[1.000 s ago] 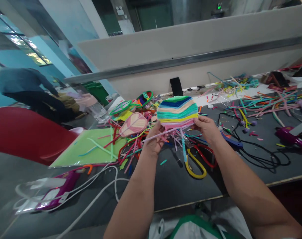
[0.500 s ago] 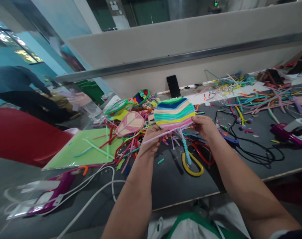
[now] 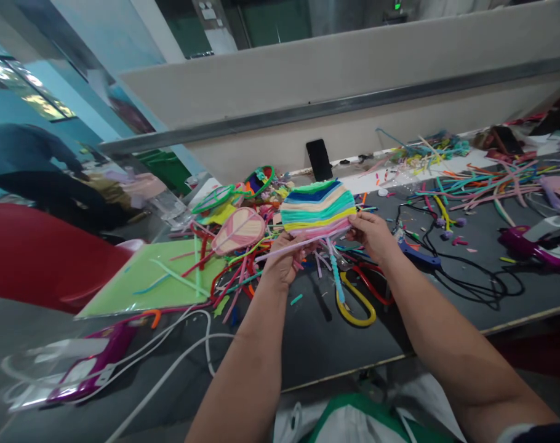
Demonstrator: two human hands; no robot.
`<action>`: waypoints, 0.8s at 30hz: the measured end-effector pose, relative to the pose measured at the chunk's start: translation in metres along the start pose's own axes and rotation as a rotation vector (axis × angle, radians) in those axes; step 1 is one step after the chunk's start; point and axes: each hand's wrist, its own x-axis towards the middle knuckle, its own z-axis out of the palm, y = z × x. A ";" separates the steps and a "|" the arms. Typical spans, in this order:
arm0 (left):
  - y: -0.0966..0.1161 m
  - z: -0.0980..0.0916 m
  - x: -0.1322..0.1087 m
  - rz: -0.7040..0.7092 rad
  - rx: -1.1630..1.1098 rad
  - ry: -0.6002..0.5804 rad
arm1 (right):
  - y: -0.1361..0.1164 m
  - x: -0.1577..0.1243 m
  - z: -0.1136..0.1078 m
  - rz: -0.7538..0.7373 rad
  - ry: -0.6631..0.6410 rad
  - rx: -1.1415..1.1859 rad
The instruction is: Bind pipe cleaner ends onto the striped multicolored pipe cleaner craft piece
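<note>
A fan-shaped piece (image 3: 317, 208) made of striped pipe cleaners in green, blue, cream, teal, yellow and pink is held up over the grey table (image 3: 317, 344). My left hand (image 3: 284, 261) pinches its lower left edge together with a loose pale pink pipe cleaner (image 3: 280, 250) that sticks out to the left. My right hand (image 3: 372, 234) grips the lower right edge. A light blue twisted stem (image 3: 336, 277) hangs down from the piece between my hands.
Loose pipe cleaners litter the table. A pink leaf-shaped piece (image 3: 239, 230) lies beside a green sheet (image 3: 146, 283). Yellow and red scissors (image 3: 358, 301) sit below my hands. Purple glue guns (image 3: 90, 369) (image 3: 538, 240) with cords lie left and right. A phone (image 3: 319, 160) leans on the partition. A person bends at far left.
Both hands and the striped piece have shifted slightly left and up in view. The grip looks the same.
</note>
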 end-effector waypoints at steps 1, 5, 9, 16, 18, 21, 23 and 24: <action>0.000 0.000 0.000 -0.019 -0.015 0.013 | 0.001 0.000 0.000 -0.002 0.002 -0.001; -0.001 -0.001 0.001 -0.035 -0.042 0.029 | 0.001 -0.002 0.002 -0.015 0.049 -0.028; 0.000 -0.001 -0.001 -0.033 0.021 -0.015 | 0.000 -0.002 0.004 0.022 0.041 0.055; 0.001 0.002 -0.004 -0.051 0.020 0.029 | 0.000 0.000 0.006 0.050 -0.011 0.156; 0.001 0.000 -0.002 -0.035 -0.006 0.125 | -0.001 0.000 0.006 0.054 -0.042 0.165; 0.000 -0.006 0.000 -0.042 0.022 0.208 | -0.002 -0.001 0.005 0.084 -0.074 0.178; 0.001 -0.008 0.000 -0.055 0.043 0.186 | -0.003 -0.001 0.005 0.101 -0.089 0.201; 0.001 -0.008 -0.001 -0.065 0.054 0.159 | -0.004 -0.001 0.005 0.101 -0.094 0.215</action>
